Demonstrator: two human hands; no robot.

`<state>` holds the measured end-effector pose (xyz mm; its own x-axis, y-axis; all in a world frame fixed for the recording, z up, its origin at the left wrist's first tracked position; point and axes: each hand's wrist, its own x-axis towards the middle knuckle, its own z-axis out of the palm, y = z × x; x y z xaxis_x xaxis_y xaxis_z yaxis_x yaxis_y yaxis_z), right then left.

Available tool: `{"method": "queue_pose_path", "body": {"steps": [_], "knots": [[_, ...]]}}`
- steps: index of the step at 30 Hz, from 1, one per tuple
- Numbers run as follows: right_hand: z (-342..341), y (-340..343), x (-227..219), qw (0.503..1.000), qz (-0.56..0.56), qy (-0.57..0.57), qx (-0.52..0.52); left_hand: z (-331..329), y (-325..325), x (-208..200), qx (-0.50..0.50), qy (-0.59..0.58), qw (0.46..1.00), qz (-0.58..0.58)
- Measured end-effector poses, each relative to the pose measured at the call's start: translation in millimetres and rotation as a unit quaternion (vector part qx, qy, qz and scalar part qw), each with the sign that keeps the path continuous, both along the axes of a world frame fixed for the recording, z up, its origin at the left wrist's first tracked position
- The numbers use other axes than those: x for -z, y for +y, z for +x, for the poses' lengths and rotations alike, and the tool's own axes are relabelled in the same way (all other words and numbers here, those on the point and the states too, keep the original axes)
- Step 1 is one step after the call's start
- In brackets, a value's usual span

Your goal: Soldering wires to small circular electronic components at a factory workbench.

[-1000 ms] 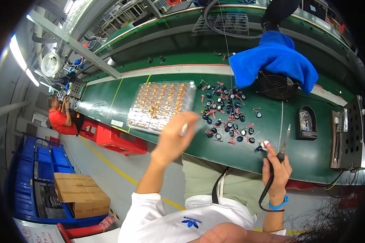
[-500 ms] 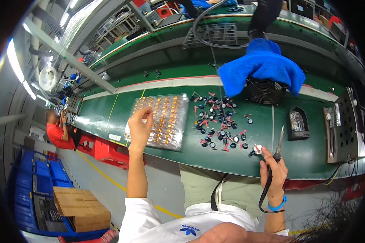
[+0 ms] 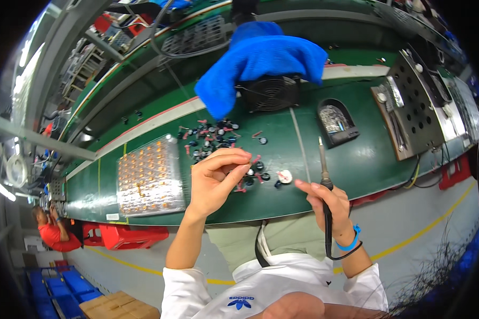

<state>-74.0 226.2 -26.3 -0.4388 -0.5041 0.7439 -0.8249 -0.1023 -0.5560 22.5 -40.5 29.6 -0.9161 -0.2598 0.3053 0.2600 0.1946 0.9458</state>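
Note:
Over the near edge of a pile of small round black parts with red leads (image 3: 213, 139), my left hand (image 3: 215, 181) is raised with thumb and fingertips pinched together. Whatever they hold is too small to make out. My right hand (image 3: 332, 207) grips a soldering iron (image 3: 324, 165), its metal tip pointing away from me and upward. The right index finger reaches toward a small white round piece (image 3: 285, 176) with a red lead and a black part by it. At the left lies a clear plastic tray (image 3: 176, 202) filled with rows of small orange parts.
A black fan (image 3: 271, 94) under a blue towel (image 3: 266, 50) stands at the back. To its right are a black bin (image 3: 351, 135) of metal wool and a perforated metal box (image 3: 415, 106). Red stools (image 3: 127, 236) sit below the green bench (image 3: 239, 210); a person in red (image 3: 58, 236) works far left.
The view has turned to the right. My left hand has gone from above the tray to the pile of black parts, its fingertips now pinched. My right hand still holds the soldering iron.

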Motion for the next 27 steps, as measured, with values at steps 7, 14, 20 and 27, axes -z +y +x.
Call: {"method": "queue_pose_path", "body": {"steps": [7,14,20,27], "knots": [[3,27,9,0.999,-0.024,-0.041,0.01,-18,21,16,0.05,-0.013,0.996,-0.069],[5,24,10,0.998,-0.019,-0.027,0.054,-21,29,24,0.069,-0.02,0.987,-0.145],[3,22,9,0.999,0.001,0.001,0.05,-20,32,20,0.069,-0.04,0.983,-0.162],[3,21,8,0.999,0.012,0.006,0.048,-19,30,23,0.079,-0.019,0.98,-0.182]]}}
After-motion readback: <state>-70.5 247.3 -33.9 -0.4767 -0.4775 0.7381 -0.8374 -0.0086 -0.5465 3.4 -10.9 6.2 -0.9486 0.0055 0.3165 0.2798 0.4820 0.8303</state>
